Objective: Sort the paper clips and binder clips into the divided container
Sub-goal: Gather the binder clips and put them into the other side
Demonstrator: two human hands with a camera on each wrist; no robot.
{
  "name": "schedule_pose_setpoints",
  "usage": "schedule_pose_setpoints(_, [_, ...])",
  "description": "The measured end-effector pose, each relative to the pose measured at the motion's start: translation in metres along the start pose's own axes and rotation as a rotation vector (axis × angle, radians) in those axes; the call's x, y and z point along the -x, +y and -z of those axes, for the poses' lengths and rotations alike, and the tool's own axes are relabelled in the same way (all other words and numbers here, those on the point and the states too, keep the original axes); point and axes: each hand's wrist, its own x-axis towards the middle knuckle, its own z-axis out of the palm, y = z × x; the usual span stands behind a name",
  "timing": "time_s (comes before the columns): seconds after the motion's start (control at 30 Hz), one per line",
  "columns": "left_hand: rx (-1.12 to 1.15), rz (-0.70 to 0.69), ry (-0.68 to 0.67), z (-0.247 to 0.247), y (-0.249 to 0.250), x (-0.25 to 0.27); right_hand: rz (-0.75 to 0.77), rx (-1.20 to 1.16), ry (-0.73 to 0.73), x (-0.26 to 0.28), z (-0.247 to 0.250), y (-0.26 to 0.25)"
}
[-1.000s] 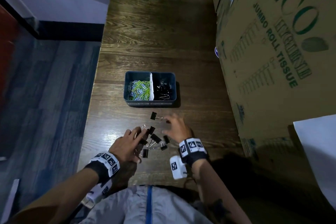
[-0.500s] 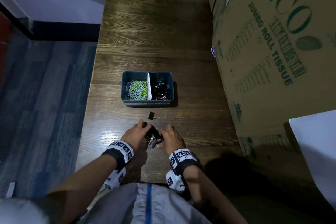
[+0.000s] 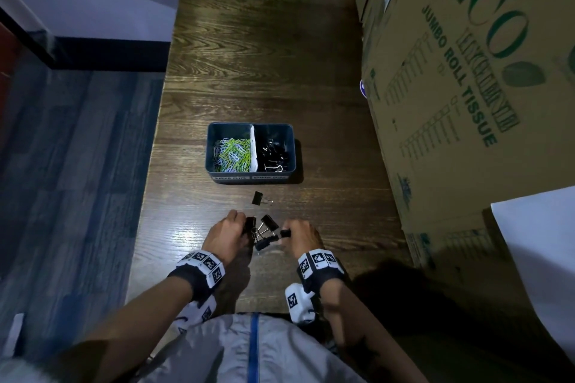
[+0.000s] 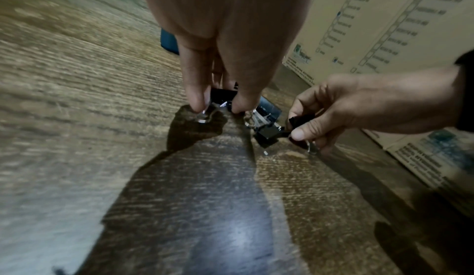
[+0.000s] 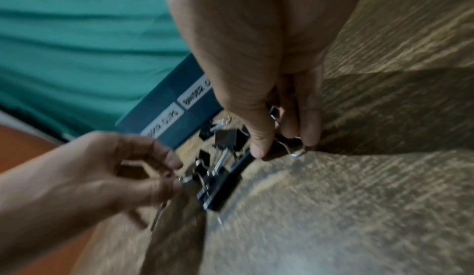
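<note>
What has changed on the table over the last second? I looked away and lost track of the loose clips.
Both hands closed inward and raked the scattered binder clips into one tight bunch. The left hand now pinches a clip at the bunch's left edge, and the right hand pinches one at its right. The lone binder clip nearer the divided container stayed put, as did the container and its contents.

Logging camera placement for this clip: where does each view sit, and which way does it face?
Head: above, looking down at wooden table, blue divided container; both forearms show.
Left wrist: along left hand pinching black binder clip.
Right wrist: along right hand pinching another clip.
Shared: each wrist view shows the other hand and the loose clip pile.
</note>
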Motion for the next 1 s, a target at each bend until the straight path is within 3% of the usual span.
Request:
schedule_pose_setpoints(0.13, [0.074, -0.027, 0.135, 0.017, 0.005, -0.002, -0.066, -0.017, -0.019, 0.0, 0.003, 0.004])
schedule_pose_setpoints(0.37, [0.216, -0.198, 0.404, 0.084, 0.05, -0.048, -0.108, -0.075, 0.035, 0.003, 0.025, -0.003])
schedule_pose_setpoints(0.63, [0.161, -0.274, 0.519, 0.117, 0.059, -0.076, 0.097, -0.278, 0.316, -0.01, 0.102, -0.044])
schedule_pose_setpoints(0.7, [0.068, -0.286, 0.456, 0.101, 0.048, -0.069, 0.163, -0.327, 0.433, -0.02, 0.12, -0.055])
schedule_pose_setpoints(0.87, [-0.146, -0.276, 0.03, 0.051, 0.016, -0.052, 0.289, -0.308, 0.57, -0.029, 0.133, -0.062])
schedule_pose_setpoints(0.93, [-0.181, -0.244, -0.066, 0.038, 0.006, -0.05, 0.299, -0.262, 0.562, -0.025, 0.116, -0.056])
schedule_pose_setpoints(1.0, [-0.249, -0.28, -0.103, 0.03, 0.002, -0.051, 0.272, -0.181, 0.424, -0.021, 0.088, -0.046])
